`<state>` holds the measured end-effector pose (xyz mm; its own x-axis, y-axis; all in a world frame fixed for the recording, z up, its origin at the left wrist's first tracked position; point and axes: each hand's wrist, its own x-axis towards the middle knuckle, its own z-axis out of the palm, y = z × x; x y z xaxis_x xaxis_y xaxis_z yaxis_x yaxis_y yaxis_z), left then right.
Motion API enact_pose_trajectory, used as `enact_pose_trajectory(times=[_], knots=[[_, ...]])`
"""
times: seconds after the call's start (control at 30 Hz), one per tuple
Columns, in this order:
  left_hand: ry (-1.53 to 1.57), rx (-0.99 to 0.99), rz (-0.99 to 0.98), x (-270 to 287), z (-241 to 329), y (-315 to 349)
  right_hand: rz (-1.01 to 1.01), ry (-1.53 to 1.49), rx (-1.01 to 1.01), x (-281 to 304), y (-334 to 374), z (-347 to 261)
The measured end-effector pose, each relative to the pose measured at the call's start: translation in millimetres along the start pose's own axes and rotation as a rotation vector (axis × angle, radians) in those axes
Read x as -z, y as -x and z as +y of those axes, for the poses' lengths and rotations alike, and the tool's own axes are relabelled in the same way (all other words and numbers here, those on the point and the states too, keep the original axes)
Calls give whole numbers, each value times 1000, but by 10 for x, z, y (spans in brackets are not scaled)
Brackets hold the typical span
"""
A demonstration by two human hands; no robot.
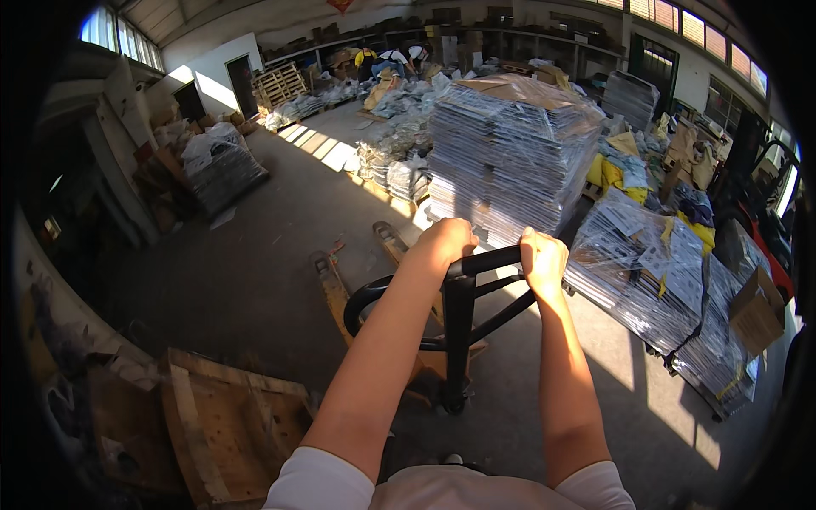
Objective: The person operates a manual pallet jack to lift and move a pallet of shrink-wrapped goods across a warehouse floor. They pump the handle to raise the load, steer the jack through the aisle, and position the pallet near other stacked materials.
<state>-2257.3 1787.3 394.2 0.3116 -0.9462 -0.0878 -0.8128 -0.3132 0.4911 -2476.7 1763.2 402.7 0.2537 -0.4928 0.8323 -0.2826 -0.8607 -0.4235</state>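
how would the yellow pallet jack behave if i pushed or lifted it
The pallet jack probably weighs a lot for its size, as its forks look metal. Its black handle, held by the left hand and right hand, seems stiff, given its slanting braces. No load shows on the forks, so pushing may be easy.

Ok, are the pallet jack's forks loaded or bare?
Bare where visible: both forks stretch out ahead with nothing resting on them. The left forearm and handle hide some of the parts nearer the person.
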Motion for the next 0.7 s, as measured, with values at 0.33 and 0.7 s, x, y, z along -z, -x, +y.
enact_pose_trajectory(times=[0.33,0.7], knots=[[-27,-109,185,76,369,431,-23,32,-113,12,91,379],[-105,-26,190,15,397,309,-104,-35,-236,-152,172,776]])
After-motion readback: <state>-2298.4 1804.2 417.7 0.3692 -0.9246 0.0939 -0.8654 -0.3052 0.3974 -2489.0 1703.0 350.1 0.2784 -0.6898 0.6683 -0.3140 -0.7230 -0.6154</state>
